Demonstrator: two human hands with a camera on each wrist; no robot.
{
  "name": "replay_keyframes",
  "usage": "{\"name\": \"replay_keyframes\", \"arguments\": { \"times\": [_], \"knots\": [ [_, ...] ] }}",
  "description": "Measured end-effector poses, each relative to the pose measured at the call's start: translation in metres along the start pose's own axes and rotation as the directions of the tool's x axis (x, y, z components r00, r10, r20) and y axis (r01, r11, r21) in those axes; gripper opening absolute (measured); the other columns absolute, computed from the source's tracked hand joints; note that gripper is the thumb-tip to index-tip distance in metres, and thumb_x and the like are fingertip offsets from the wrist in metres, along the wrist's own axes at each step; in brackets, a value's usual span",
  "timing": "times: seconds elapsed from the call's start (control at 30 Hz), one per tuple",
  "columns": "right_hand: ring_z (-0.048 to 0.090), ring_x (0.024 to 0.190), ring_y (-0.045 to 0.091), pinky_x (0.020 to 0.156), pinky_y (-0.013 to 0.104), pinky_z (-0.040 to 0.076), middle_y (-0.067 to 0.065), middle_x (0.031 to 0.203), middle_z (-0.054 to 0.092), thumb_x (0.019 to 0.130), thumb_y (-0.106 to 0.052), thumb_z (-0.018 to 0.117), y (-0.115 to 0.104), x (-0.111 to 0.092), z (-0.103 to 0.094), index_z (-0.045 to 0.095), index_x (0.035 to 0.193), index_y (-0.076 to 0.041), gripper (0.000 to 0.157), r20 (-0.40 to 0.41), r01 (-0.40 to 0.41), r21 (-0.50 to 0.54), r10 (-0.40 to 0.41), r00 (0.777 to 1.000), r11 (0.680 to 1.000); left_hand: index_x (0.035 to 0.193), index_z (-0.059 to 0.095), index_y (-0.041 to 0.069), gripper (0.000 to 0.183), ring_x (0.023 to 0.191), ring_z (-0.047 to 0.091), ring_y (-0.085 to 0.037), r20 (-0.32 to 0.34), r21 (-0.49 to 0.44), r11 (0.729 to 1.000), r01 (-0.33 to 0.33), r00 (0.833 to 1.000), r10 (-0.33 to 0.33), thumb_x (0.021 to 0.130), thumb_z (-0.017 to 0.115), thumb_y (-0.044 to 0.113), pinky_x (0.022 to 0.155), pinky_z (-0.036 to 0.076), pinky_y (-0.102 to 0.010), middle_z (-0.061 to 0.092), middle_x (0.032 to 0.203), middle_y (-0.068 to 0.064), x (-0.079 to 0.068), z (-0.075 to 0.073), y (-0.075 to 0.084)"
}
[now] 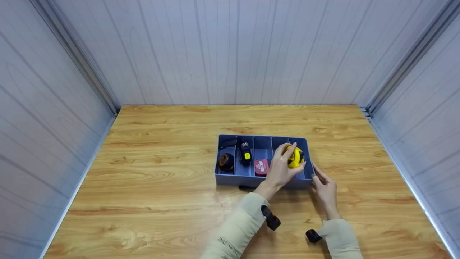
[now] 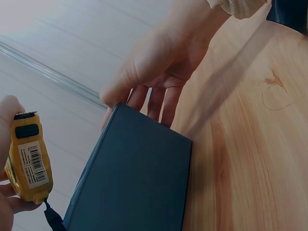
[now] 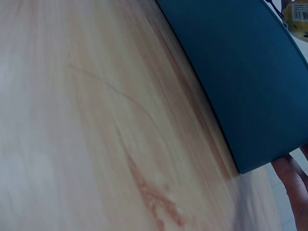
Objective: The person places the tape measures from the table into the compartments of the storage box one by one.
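Observation:
My left hand (image 1: 279, 168) grips a yellow and black tape measure (image 1: 296, 158) between thumb and fingers, over the right end of a blue-grey divided box (image 1: 237, 180). In the left wrist view, the tape measure (image 2: 31, 163) shows a barcode label, and a black strap hangs from its lower end. My right hand (image 1: 326, 192) holds the box at its front right corner, thumb by the rim and fingers along the end wall. Inside the box, a black and orange tape measure (image 1: 226, 162), a black one with a yellow button (image 1: 245, 154) and a red one (image 1: 261, 167) sit in separate compartments.
The box stands on a wood-grain table (image 1: 161, 162). Pale panelled walls (image 1: 230, 54) rise behind the table and on both sides. A black strap end (image 1: 246, 187) shows below the front wall of the box. Part of the box's interior is hidden behind my left hand.

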State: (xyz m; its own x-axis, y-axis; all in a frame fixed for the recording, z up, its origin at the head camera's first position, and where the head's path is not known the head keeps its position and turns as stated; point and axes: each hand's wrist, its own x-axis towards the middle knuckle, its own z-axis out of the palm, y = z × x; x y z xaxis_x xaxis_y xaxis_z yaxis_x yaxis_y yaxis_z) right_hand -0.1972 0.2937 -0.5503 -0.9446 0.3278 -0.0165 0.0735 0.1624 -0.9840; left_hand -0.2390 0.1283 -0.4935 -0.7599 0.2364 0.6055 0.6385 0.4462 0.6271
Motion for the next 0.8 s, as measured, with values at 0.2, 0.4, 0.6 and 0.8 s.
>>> {"name": "replay_keyframes", "arguments": {
  "times": [0.2,0.4,0.6,0.8],
  "knots": [
    [0.055,0.099,0.017,0.075,0.031,0.049,0.01,0.123,0.051,0.09,-0.01,0.048,-0.001,-0.001,0.0,0.05,0.127,-0.013,0.038,0.016,-0.005,0.0,0.005,1.0,1.0,0.125,0.051,0.007,0.058,0.107,0.045,-0.017,0.03,0.017,1.0,0.017,0.999,-0.018,0.075,0.068,0.03,0.088,0.036,-0.014,0.046,0.12,-0.013,0.003,0.008,0.003],
    [0.05,0.108,0.023,0.074,0.028,0.049,0.014,0.126,0.048,0.09,-0.007,0.047,-0.003,-0.001,-0.001,0.047,0.128,-0.005,0.038,0.023,0.01,0.008,-0.01,1.0,1.0,0.125,0.051,0.006,0.057,0.109,0.044,-0.017,0.051,0.045,0.999,0.002,0.999,-0.004,0.077,0.067,0.032,0.087,0.037,-0.014,0.046,0.12,-0.011,0.006,0.018,0.006],
    [0.054,0.088,-0.002,0.07,0.023,0.05,0.02,0.126,0.045,0.089,-0.004,0.046,0.0,-0.001,0.0,0.045,0.127,0.003,0.039,0.008,0.023,0.003,-0.023,1.0,1.0,0.125,0.051,0.008,0.057,0.109,0.045,-0.016,0.061,0.056,0.998,-0.003,0.998,0.0,0.077,0.066,0.033,0.087,0.037,-0.014,0.047,0.118,-0.01,0.009,0.026,0.01],
    [0.056,0.083,-0.003,0.071,0.03,0.05,0.02,0.119,0.051,0.089,-0.006,0.048,0.001,-0.001,0.0,0.049,0.124,0.002,0.036,-0.024,0.038,-0.005,-0.038,0.999,0.999,0.125,0.051,0.008,0.058,0.106,0.046,-0.013,0.06,0.008,0.999,0.041,0.997,-0.042,0.076,0.067,0.033,0.085,0.036,-0.011,0.047,0.118,-0.009,0.012,0.033,0.012]
  ]
}}
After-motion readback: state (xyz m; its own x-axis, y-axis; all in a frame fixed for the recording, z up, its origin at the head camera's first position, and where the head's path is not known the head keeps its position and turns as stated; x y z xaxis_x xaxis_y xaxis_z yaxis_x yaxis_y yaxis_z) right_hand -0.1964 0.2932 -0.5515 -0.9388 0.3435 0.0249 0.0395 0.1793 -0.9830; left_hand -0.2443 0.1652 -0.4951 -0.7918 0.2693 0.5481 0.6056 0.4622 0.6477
